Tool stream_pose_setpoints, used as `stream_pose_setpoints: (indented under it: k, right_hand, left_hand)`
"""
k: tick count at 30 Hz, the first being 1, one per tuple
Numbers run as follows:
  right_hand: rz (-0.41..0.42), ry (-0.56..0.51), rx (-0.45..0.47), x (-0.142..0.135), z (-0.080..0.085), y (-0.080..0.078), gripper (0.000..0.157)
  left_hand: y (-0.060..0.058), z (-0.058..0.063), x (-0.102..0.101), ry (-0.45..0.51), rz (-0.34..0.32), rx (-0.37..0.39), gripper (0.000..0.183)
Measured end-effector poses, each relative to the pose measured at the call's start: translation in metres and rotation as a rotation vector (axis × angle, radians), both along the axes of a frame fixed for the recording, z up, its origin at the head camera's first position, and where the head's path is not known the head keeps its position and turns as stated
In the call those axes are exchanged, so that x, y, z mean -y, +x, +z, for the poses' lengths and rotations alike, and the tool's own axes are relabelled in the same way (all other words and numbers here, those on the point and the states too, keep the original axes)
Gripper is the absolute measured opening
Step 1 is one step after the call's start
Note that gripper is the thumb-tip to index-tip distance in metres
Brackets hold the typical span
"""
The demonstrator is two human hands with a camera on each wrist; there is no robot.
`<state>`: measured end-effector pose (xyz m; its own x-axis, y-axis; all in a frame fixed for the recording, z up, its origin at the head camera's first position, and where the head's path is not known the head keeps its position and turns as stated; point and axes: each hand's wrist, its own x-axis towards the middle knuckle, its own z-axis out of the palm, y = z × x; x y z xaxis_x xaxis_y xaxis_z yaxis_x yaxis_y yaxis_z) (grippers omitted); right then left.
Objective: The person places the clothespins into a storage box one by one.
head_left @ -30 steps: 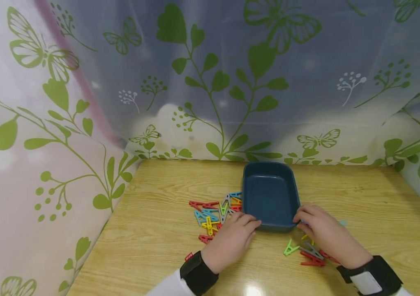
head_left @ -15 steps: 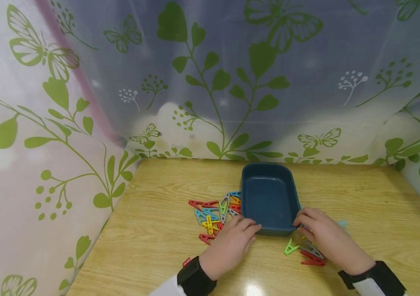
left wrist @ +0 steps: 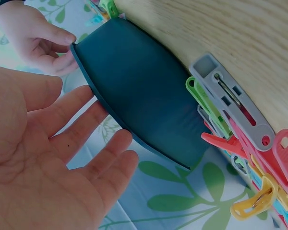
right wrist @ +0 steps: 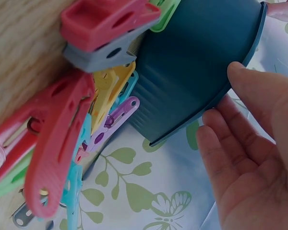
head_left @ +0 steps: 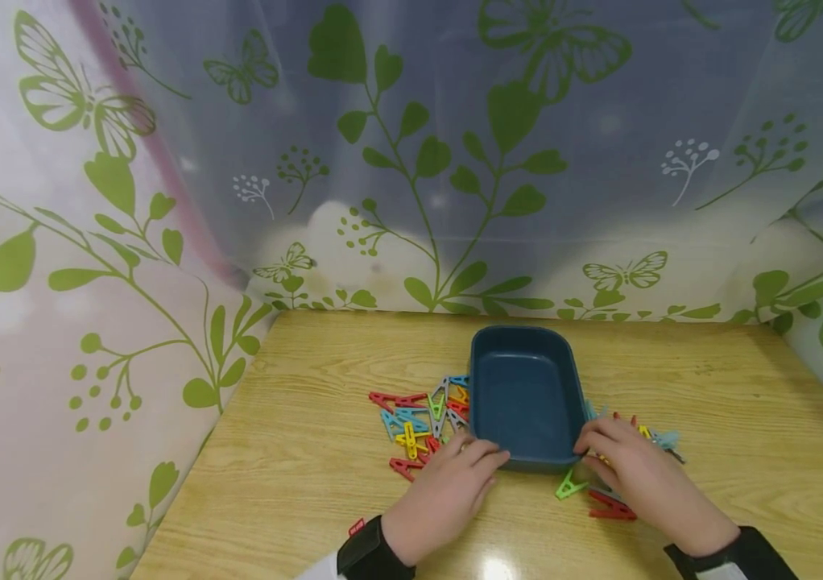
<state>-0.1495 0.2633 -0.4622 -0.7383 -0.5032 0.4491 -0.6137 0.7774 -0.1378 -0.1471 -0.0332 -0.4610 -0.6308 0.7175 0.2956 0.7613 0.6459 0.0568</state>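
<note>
A dark blue rectangular plastic box [head_left: 527, 399], with nothing inside, sits on the wooden table [head_left: 324, 515]. My left hand [head_left: 448, 487] rests its fingertips on the near left part of the rim; in the left wrist view its thumb stands apart from the box. At the near right corner, my right hand [head_left: 647, 479] pinches the rim, thumb on the outer wall and fingers over the other side. Colourful plastic clothespins [head_left: 409, 439] lie in a pile left of the box. More clothespins [right wrist: 53, 139] lie beside and partly under my right hand.
One light green clothespin [head_left: 569, 486] lies just in front of the box's near right corner. A red clothespin [head_left: 610, 506] is close to the right wrist. Behind and to the left, a curtain [head_left: 411, 161] with leaves and butterflies borders the table.
The box has slid a little toward me along with both hands. More clothespins on the right, past the right hand, have come into sight. The left pile has stayed put.
</note>
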Motion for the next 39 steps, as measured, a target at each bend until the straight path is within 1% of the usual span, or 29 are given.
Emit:
stream_pose_setpoints:
  k: [5,11,15,20,27,30,34,39]
  right_hand:
    - [0.03,-0.014,-0.005,0.001,0.0,0.003,0.041]
    - [0.021,-0.014,0.03,0.002,0.0,0.007,0.039]
    - [0.025,-0.02,0.017,0.003,0.0,0.009,0.038]
    - [0.056,-0.032,0.007,0.003,0.0,0.012,0.038]
    - [0.098,-0.029,0.001,0.002,0.001,0.013,0.035]
    - [0.109,-0.045,-0.005,0.003,0.0,0.014,0.038]
    - [0.133,-0.06,-0.003,0.003,0.0,0.015,0.04]
    - [0.14,-0.065,0.015,0.002,0.0,0.016,0.039]
  left_hand:
    - [0.005,-0.001,0.002,0.006,-0.003,0.0,0.032]
    - [0.008,-0.003,0.005,0.025,0.0,-0.01,0.031]
    - [0.011,-0.003,0.006,0.02,-0.005,-0.015,0.031]
    - [0.014,-0.002,0.008,0.004,-0.022,-0.023,0.032]
    - [0.017,-0.003,0.01,0.009,-0.028,-0.026,0.031]
    - [0.018,-0.004,0.011,0.01,-0.03,-0.027,0.032]
    - [0.021,-0.005,0.012,0.028,-0.025,-0.011,0.033]
    - [0.024,-0.005,0.014,0.028,-0.015,0.022,0.034]
